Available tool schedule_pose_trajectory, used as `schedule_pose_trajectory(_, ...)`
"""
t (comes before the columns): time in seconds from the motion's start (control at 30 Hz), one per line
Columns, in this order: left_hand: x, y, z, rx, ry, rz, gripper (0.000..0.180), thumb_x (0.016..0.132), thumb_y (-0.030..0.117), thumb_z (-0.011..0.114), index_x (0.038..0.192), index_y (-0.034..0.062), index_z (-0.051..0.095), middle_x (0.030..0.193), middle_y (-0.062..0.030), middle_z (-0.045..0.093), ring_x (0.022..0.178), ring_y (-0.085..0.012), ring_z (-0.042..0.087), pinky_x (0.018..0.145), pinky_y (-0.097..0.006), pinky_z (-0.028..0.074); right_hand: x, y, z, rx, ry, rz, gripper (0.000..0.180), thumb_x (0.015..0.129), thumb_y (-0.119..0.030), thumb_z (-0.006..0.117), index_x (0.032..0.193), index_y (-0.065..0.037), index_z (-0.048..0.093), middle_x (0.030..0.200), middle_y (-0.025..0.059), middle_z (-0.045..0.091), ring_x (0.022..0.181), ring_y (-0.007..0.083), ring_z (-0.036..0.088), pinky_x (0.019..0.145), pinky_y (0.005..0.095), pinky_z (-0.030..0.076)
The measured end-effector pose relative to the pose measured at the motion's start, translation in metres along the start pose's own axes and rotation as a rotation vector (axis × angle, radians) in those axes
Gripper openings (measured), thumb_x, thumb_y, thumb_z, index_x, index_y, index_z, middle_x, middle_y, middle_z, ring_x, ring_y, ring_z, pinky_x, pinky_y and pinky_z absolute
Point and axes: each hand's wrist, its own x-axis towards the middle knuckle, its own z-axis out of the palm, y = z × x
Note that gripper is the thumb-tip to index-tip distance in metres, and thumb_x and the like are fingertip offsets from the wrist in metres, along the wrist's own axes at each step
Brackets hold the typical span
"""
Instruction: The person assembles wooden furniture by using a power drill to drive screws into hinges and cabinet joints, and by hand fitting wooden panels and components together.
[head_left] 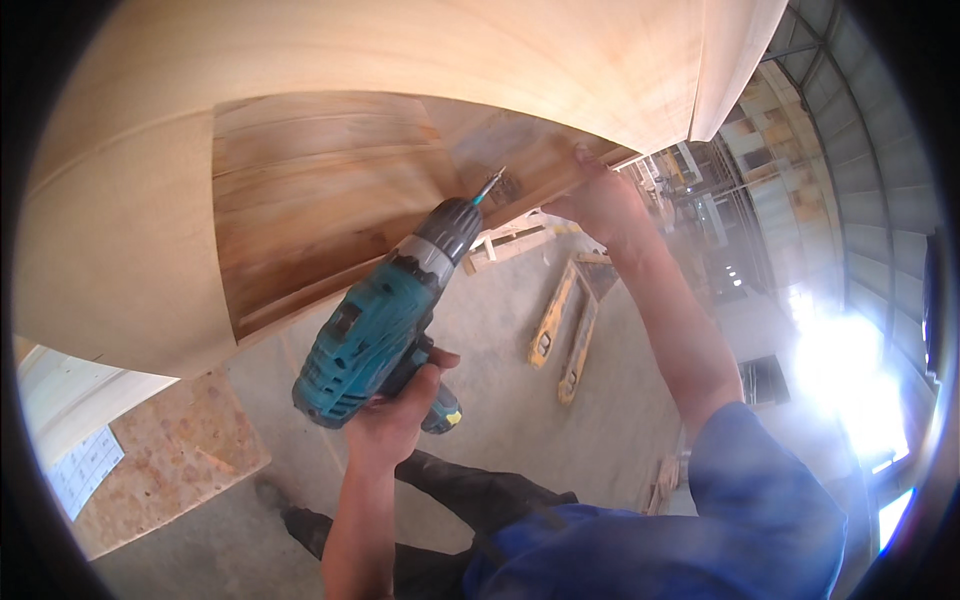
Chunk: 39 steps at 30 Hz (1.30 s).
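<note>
My left hand (390,420) is wrapped round the handle of a teal and black cordless drill (375,320). Its slim bit (490,186) points up and away, toward the opening of a pale wooden cabinet (400,50); I cannot tell whether the tip touches wood. At the far right end of this opening, my right hand (598,200) grips the wooden rail (540,190) along its edge, fingers on both sides. Inside the opening, brown wooden boards (320,170) show. A small dark patch by the bit is too blurred to name.
A yellow pallet jack's forks (565,325) lie on the concrete floor (480,400) below the cabinet. At lower left is a chipboard panel (180,450) with a printed sheet (87,470) on it. Wooden pallet pieces (510,243) stand beyond the drill. Bright light glares at right.
</note>
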Motion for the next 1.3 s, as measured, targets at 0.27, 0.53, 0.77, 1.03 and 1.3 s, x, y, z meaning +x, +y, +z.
schedule_pose_trajectory(0.27,0.025,0.012,0.011,0.092,-0.042,0.049,0.027,0.086,-0.009,0.061,0.112,-0.0011,0.062,0.092,-0.0063,0.069,0.086,-0.0168,0.071,0.075,-0.029,0.056,-0.004,-0.005,0.01,-0.073,0.046,-0.002,0.042,0.105,-0.024,0.046,0.134,0.007,0.044,0.124,0.0231,0.061,0.102,0.0349,0.069,0.075,0.0433,0.066)
schedule_pose_trajectory(0.53,0.034,0.006,0.006,0.115,-0.062,0.118,0.032,0.085,-0.01,0.061,0.116,-0.0009,0.062,0.094,-0.008,0.068,0.085,-0.0199,0.071,0.08,-0.035,0.059,0.003,0.004,-0.002,-0.141,-0.032,-0.089,0.038,0.104,-0.018,0.044,0.132,0.007,0.046,0.12,0.0228,0.062,0.101,0.0343,0.07,0.072,0.0411,0.067)
schedule_pose_trajectory(0.77,0.031,0.004,0.0,0.1,-0.033,0.086,0.036,0.086,-0.009,0.061,0.12,0.0003,0.062,0.096,-0.0093,0.069,0.084,-0.0214,0.071,0.083,-0.039,0.06,0.003,0.005,-0.004,-0.08,-0.036,-0.082,0.039,0.104,-0.023,0.048,0.131,0.006,0.047,0.12,0.0216,0.063,0.098,0.0332,0.07,0.07,0.0411,0.067)
schedule_pose_trajectory(1.03,0.033,0.011,0.002,0.121,-0.033,0.06,0.032,0.085,-0.007,0.063,0.117,-0.001,0.062,0.092,-0.0084,0.07,0.085,-0.0199,0.071,0.081,-0.034,0.059,0.009,0.01,-0.006,-0.046,0.011,-0.034,0.041,0.103,-0.027,0.053,0.131,0.003,0.049,0.116,0.0195,0.065,0.095,0.0323,0.071,0.068,0.0413,0.067)
schedule_pose_trajectory(1.3,0.09,0.027,0.019,0.277,-0.143,0.125,0.028,0.082,0.002,0.072,0.109,0.0007,0.064,0.087,-0.0045,0.068,0.087,-0.0156,0.069,0.079,-0.029,0.055,0.029,0.022,-0.035,0.16,-0.126,0.062,0.045,0.105,-0.033,0.049,0.135,-0.001,0.048,0.123,0.0188,0.063,0.1,0.0307,0.07,0.074,0.0407,0.066)
